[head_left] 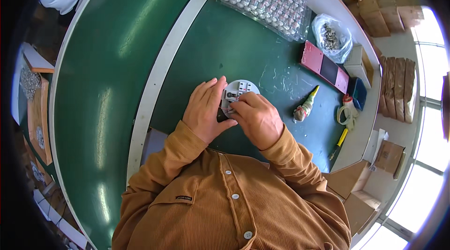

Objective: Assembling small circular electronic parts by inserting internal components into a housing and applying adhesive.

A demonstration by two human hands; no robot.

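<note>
Between my hands is a round white plastic part (pixel 248 85) with slots and small dark pieces on its face. My left hand (pixel 202 111) holds it from the left, long fingers straight along its rim and thumb at its near edge. On the right, my right hand (pixel 259 118) is closed in a pinch over the near side of the part. Its fingertips are low on the face, near what looks like thin reddish wire. Whatever is between them is too small and too covered to name. My right hand hides the part's near right side.
A clear tray (pixel 267 4) of small wired white parts lies at the back. To the right are a bag of metal pieces (pixel 332 37), a pink-and-black bar (pixel 325 66), a green-wrapped tool (pixel 307 105), tape (pixel 344 115) and a yellow-handled tool (pixel 342 138). A pale rail (pixel 161 67) borders the left.
</note>
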